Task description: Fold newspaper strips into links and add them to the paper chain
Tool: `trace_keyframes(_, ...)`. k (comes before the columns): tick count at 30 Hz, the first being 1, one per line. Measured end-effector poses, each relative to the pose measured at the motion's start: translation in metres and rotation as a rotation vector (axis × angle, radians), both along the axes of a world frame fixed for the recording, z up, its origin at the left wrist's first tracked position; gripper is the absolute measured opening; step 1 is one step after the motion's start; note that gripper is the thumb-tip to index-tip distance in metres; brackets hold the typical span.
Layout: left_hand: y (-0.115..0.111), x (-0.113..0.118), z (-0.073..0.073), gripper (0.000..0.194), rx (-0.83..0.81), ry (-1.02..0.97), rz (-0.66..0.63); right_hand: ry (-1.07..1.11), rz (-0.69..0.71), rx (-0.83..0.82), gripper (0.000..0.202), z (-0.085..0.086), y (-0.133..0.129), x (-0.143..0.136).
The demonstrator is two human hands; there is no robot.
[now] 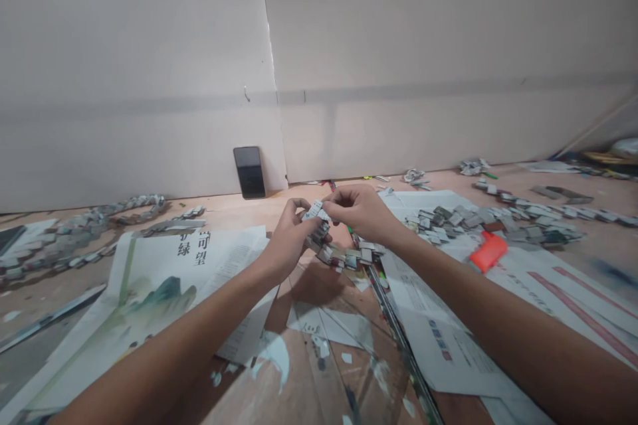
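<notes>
Pinching folded-paper chain [333,251] above desk [234,209]: left hand [292,234] grasps last links, right hand [359,210] nips end link. Likely light, limp, tearable; best held at link edges.

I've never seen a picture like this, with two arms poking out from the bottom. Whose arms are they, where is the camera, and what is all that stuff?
The camera sits on a person's head and looks down, so you see that person's own arms. The left hand and the right hand meet in the middle, and their fingers pinch the end of a chain of small folded paper pieces, which hangs down to the table. Under the arms lie spread newspapers. More folded paper chains lie at the left and right. There is an orange thing on the right; I cannot tell what it is. A dark phone leans against the white wall behind.
</notes>
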State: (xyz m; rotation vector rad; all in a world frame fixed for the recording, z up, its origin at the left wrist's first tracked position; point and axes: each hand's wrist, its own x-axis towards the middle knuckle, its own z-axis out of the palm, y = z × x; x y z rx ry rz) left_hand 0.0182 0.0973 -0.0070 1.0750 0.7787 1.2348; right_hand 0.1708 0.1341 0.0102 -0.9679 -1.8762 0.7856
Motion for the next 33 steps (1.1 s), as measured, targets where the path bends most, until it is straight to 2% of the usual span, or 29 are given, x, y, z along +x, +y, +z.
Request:
trace_keyframes(6,0.001,0.001,-0.005,0.038,0.054,0.048,0.061,0.137,-0.186,0.111,0.02,-0.015,-0.009,-0.015)
trace_keyframes(10,0.002,0.002,-0.012,0.036,0.086,0.008,0.07,0.244,-0.261,0.072,0.024,-0.024,-0.016,-0.026)
trace_keyframes(12,0.002,0.001,-0.014,0.036,0.099,0.006,0.072,0.264,-0.231,0.022,0.026,-0.025,-0.014,-0.026)
trace_keyframes(15,0.004,-0.001,-0.015,0.035,0.129,0.024,0.076,0.298,-0.103,-0.017,0.027,-0.022,-0.006,-0.02)
trace_keyframes(20,0.007,-0.004,-0.012,0.032,0.138,-0.007,0.124,0.084,0.054,-0.054,0.025,-0.013,0.004,-0.005)
trace_keyframes(25,0.012,-0.006,-0.012,0.02,0.05,-0.088,0.069,0.146,0.009,-0.088,0.028,-0.009,0.002,-0.004)
trace_keyframes(28,0.015,-0.009,-0.013,0.023,0.079,-0.01,0.047,0.2,-0.017,-0.108,0.03,-0.008,0.0,-0.006)
trace_keyframes(33,0.014,-0.011,-0.012,0.03,0.129,0.119,0.079,0.243,-0.049,-0.131,0.03,-0.007,-0.001,-0.008)
